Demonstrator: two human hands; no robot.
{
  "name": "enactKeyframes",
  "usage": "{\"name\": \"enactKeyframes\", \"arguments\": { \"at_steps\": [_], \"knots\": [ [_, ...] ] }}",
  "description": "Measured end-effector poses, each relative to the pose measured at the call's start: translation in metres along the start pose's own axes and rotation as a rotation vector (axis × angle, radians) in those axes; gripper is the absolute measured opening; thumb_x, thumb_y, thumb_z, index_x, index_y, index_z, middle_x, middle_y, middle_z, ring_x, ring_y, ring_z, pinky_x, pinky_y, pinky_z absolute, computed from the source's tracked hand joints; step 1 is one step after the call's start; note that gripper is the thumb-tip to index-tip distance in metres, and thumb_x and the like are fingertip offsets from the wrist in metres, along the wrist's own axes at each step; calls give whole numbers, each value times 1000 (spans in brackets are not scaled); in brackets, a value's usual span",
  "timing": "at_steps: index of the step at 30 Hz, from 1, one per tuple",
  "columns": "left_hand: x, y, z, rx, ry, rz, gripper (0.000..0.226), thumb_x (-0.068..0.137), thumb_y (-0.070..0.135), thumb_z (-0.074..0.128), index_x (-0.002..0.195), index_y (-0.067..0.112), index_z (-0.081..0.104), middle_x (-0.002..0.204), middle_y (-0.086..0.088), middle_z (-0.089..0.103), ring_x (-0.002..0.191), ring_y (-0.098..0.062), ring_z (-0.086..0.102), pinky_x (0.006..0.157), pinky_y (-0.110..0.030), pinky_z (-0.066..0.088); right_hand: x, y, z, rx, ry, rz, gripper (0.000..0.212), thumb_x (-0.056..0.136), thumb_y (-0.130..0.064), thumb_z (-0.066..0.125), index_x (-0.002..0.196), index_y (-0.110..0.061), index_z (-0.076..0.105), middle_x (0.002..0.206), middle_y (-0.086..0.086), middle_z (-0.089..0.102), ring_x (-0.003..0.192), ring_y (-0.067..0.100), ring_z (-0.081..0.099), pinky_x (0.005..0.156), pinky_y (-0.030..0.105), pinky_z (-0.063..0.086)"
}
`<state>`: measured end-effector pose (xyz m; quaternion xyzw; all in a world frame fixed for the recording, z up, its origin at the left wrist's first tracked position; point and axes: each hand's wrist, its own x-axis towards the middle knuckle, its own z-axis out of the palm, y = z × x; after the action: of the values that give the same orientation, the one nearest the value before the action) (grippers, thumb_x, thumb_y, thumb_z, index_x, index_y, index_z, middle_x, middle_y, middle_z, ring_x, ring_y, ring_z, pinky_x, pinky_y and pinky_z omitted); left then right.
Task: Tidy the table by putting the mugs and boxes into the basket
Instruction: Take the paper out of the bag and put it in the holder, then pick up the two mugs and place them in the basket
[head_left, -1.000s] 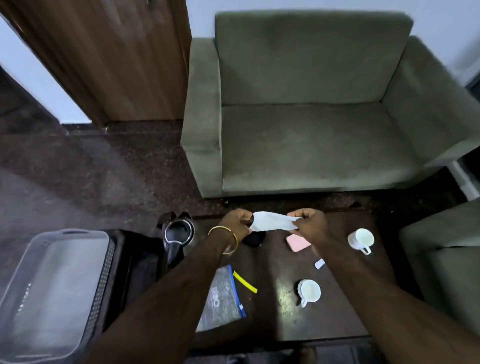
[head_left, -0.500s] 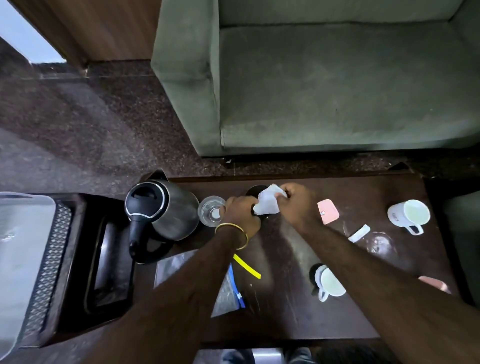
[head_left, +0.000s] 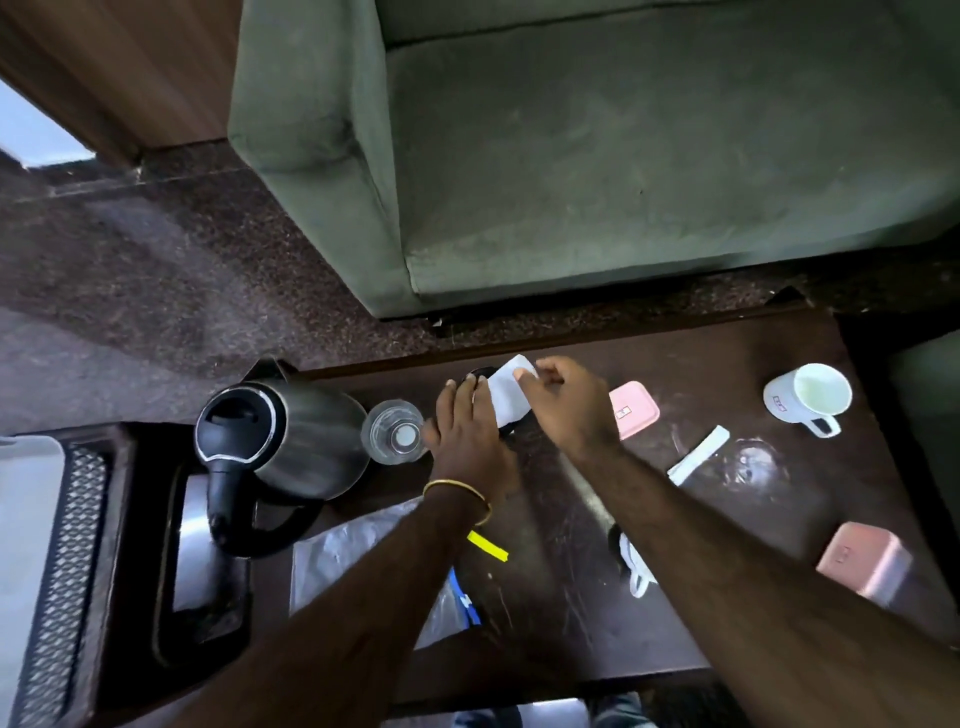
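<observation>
Both hands meet at the table's far edge over a black mug (head_left: 482, 373). My left hand (head_left: 467, 431) wraps the mug's near side. My right hand (head_left: 566, 405) pinches a white paper (head_left: 506, 400) that lies across the mug's top. A white mug (head_left: 808, 397) lies on its side at the far right. Another white mug (head_left: 631, 566) is mostly hidden under my right forearm. One pink box (head_left: 635, 408) sits just right of my right hand, a second pink box (head_left: 862, 564) near the right front. The grey basket (head_left: 78, 525) stands at the left edge, partly out of frame.
A steel kettle (head_left: 291, 441) and a clear glass (head_left: 392, 431) stand left of my hands. A plastic zip bag (head_left: 353, 561), a yellow strip (head_left: 488, 545) and a white sachet (head_left: 698, 460) lie on the dark table (head_left: 571, 613). A green sofa (head_left: 623, 156) is behind.
The hands brought the stretched white paper down from mid-air onto the black mug. The view tipped downward and closer, and the left hand shifted from the paper to the mug.
</observation>
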<state>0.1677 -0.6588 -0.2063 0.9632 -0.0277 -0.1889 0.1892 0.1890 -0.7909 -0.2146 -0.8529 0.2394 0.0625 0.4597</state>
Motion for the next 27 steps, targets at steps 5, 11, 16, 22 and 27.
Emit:
{"name": "enactKeyframes", "arguments": {
  "at_steps": [5, 11, 16, 22, 27],
  "knots": [
    [-14, 43, 5, 136, 22, 162, 97, 83, 46, 60, 154, 11, 5, 163, -9, -5, 149, -25, -5, 114, -49, 15, -8, 22, -45, -124, 102, 12, 60, 89, -58, 54, 134, -19, 56, 134, 8, 63, 122, 28, 59, 103, 40, 47],
    [-37, 96, 33, 89, -17, 434, 77, 81, 47, 61, 145, 13, 36, 154, -11, 31, 139, -29, 32, 108, -41, 31, -27, 84, -110, -469, 110, -69, 70, 92, -42, 55, 150, -12, 33, 160, 15, 28, 146, 31, 31, 115, 43, 32],
    [-63, 118, 71, 102, -287, 456, 78, 68, 71, 64, 129, 24, 52, 134, -6, 52, 122, -28, 50, 97, -40, 47, -45, 129, -145, -591, 107, 28, 74, 88, -39, 58, 152, -15, 28, 164, 13, 18, 146, 33, 29, 111, 49, 35],
    [-80, 126, 115, 332, -391, 323, 81, 59, 54, 81, 127, 25, 46, 140, -3, 37, 118, -33, 49, 85, -45, 53, -57, 173, -164, -624, 55, -24, 62, 88, -31, 59, 146, -25, 40, 161, 14, 25, 144, 36, 33, 109, 49, 38],
    [-87, 123, 133, 429, -337, 321, 74, 67, 38, 80, 128, 22, 41, 131, -4, 45, 104, -32, 59, 77, -43, 53, -63, 196, -173, -629, 19, -66, 55, 85, -29, 62, 138, -25, 49, 158, 14, 33, 140, 37, 38, 107, 48, 40]
  ]
}}
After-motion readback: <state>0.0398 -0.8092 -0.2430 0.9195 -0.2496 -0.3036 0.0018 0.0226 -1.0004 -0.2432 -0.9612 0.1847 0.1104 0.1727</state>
